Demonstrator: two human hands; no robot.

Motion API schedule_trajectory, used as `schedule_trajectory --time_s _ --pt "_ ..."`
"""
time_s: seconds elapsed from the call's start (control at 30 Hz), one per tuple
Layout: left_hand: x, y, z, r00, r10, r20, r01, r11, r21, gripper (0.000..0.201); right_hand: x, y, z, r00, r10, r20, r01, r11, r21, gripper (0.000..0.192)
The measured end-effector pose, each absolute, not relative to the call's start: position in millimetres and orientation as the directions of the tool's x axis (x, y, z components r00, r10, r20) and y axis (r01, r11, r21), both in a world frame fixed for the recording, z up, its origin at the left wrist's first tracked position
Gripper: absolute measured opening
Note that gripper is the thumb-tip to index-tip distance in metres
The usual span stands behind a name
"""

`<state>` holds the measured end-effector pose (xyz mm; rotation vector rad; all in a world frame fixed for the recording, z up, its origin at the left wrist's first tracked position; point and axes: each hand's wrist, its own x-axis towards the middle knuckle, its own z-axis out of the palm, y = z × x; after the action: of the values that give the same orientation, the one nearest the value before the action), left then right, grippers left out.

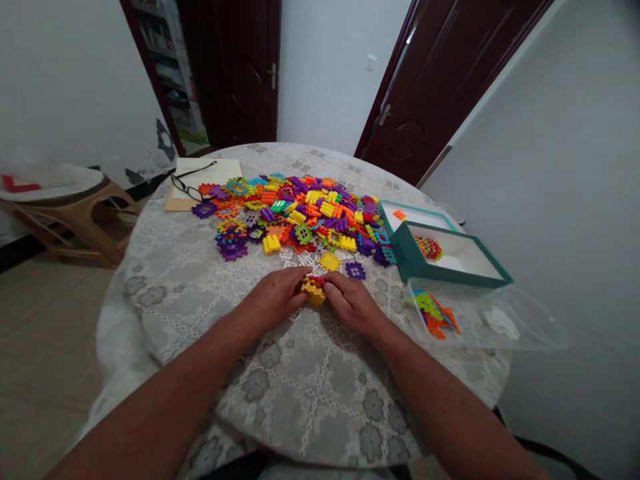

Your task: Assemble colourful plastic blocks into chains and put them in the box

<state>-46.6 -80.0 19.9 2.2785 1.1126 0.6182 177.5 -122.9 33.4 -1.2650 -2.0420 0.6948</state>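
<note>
Round lace-covered worktop (200, 293); left hand (274, 300), right hand (350, 301), each grip closed on yellow block cluster (313, 291). Probably light, stiff plastic; best pinched at edges.

block: small yellow toy piece (314, 291) with bumpy edges, a bit of red on top
state: held between both hands, partly hidden by fingers
place: low over the near middle of the table
</note>
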Motion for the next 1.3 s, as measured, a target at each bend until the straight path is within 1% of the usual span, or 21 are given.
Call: schedule_trajectory --time_s 0.1,0.23,0.3,0.37,0.43,0.47,0.5,0.57,0.67,0.73,0.77,0.83,0.9,0.97,1.07,1.17,1.3 --pt "-46.6 -80.0 20.3 0.552 0.821 0.148 0.581 -0.506 0.638 0.052 176.3 -120.3 28.7 -0.361 0.887 0.288 0.568 0.454 -0.686 0.032" --pt "-44.7 -81.1 21.8 0.546 0.825 0.148 0.583 -0.501 0.639 0.055 175.0 -116.7 23.6 -0.331 0.871 0.362 0.57 0.491 -0.659 0.033" --pt "-43.7 -81.3 21.5 0.565 0.81 0.156 0.573 -0.521 0.632 0.054 172.1 -116.6 24.0 -0.318 0.871 0.374 0.58 0.491 -0.65 0.034" --pt "-43.0 -81.2 21.4 0.582 0.798 0.156 0.562 -0.533 0.632 0.054 169.8 -116.9 25.6 -0.342 0.865 0.367 0.578 0.501 -0.644 0.037" --pt "-42.8 -80.9 22.3 0.592 0.793 0.146 0.55 -0.53 0.646 0.053 170.6 -116.4 26.6 -0.37 0.854 0.365 0.578 0.519 -0.63 0.038" --pt "-42.9 -80.7 23.0 0.592 0.794 0.14 0.546 -0.523 0.654 0.052 172.9 -115.6 26.6 -0.358 0.857 0.371 0.594 0.516 -0.618 0.038" --pt "-43.0 -80.5 24.0 0.589 0.797 0.132 0.548 -0.514 0.66 0.051 176.3 -114.5 26.1 -0.321 0.867 0.382 0.629 0.497 -0.598 0.036" --pt "-43.2 -80.4 25.7 0.571 0.812 0.121 0.565 -0.496 0.659 0.045 186.1 -111.6 24.3 -0.197 0.893 0.403 0.752 0.402 -0.522 0.03" --pt "-43.4 -80.7 27.3 0.544 0.831 0.116 0.587 -0.476 0.655 0.039 202.2 -107.8 21.8 -0.039 0.923 0.384 0.933 0.171 -0.316 0.025" --pt "-43.4 -81.1 27.8 0.543 0.831 0.123 0.577 -0.475 0.664 0.039 209.6 -106.3 21.3 0.024 0.94 0.341 0.982 0.041 -0.182 0.028" --pt "-43.5 -81.3 28.1 0.547 0.827 0.129 0.569 -0.48 0.668 0.039 212.0 -105.7 21.2 0.048 0.948 0.316 0.99 -0.004 -0.138 0.028" --pt "-43.7 -81.9 28.7 0.562 0.816 0.135 0.555 -0.493 0.67 0.038 215.0 -104.2 21.3 0.079 0.96 0.268 0.994 -0.056 -0.093 0.025" --pt "-44.0 -82.5 29.7 0.575 0.807 0.135 0.55 -0.503 0.667 0.036 217.6 -102.1 21.3 0.089 0.969 0.232 0.994 -0.071 -0.084 0.02" --pt "-44.2 -83.2 30.6 0.58 0.802 0.141 0.547 -0.511 0.663 0.035 220.8 -99.6 21.2 0.094 0.97 0.226 0.992 -0.072 -0.102 0.016" --pt "-44.1 -84.1 31.1 0.585 0.796 0.155 0.54 -0.525 0.658 0.032 224.6 -97.2 21.6 0.091 0.966 0.243 0.981 -0.044 -0.191 0.013" --pt "-43.6 -84.3 30.3 0.591 0.79 0.162 0.54 -0.537 0.648 0.03 221.9 -98.5 22.9 0.047 0.964 0.261 0.956 0.032 -0.291 0.014" --pt "-43.4 -84.1 29.1 0.6 0.782 0.169 0.541 -0.552 0.635 0.028 211.0 -104.4 24.9 -0.02 0.961 0.274 0.932 0.117 -0.343 0.019"
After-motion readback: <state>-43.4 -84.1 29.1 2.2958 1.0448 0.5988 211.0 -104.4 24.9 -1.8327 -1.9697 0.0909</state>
